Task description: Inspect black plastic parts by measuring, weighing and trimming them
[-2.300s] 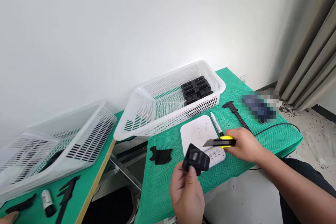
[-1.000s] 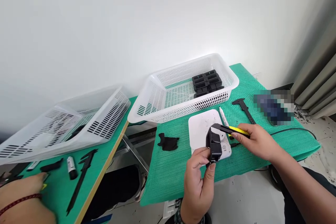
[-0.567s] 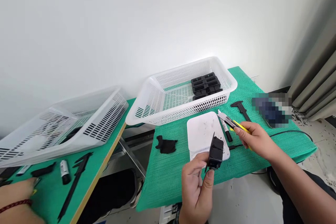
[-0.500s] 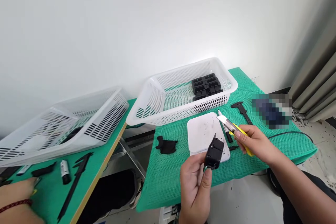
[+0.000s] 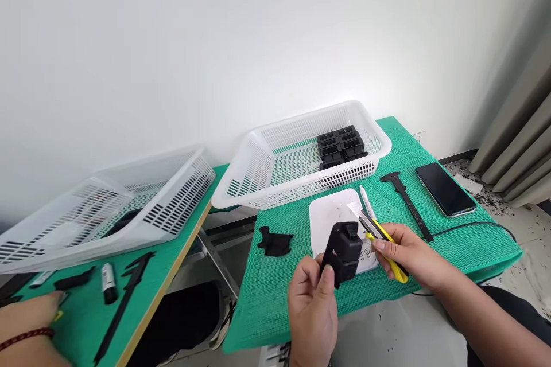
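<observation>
Between the thumb and fingers of my left hand is a black molded plastic part, tilted upright over the front of the green-covered table. My right hand grips a yellow utility knife, its blade out and pointing up and left, close beside the part but apart from it as far as I can see. Behind both lies a white digital scale with dark specks on its plate, partly hidden by the part. A white marker lies along the scale's right side.
A white basket behind holds several black parts. A black caliper and a phone lie to the right, a black cloth-like piece to the left. At the left table, another person's hand is near another caliper.
My left hand has turned the black part so its broad side shows, moving slightly left and down. The knife has shifted slightly down and left, nearer the part. The view has tilted slightly.
</observation>
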`<state>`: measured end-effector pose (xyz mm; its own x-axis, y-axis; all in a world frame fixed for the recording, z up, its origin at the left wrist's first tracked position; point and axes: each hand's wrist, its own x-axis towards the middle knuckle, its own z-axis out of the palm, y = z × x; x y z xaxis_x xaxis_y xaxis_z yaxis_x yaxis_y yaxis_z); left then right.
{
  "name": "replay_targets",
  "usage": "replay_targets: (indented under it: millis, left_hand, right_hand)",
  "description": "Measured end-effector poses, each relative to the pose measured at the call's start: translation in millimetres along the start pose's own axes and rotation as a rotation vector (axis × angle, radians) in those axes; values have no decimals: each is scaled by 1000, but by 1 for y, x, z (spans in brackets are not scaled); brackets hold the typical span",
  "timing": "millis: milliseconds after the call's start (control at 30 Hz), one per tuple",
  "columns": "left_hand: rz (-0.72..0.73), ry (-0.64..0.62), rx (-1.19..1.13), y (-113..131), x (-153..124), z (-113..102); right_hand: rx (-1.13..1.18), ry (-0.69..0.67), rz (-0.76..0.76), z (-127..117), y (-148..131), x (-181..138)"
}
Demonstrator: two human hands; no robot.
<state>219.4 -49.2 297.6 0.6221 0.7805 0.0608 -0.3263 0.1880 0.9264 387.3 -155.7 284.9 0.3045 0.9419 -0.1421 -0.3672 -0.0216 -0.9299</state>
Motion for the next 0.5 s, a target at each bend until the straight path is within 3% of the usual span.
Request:
replay_targets:
  millis: [333, 500]
  left_hand:
    - [-58, 10, 118, -10, -1, 2]
    - [5, 103, 280, -12, -3, 0]
  right_hand:
    - [-157, -55, 39, 1, 1, -2]
    - [-224, -75, 10, 1, -5, -8]
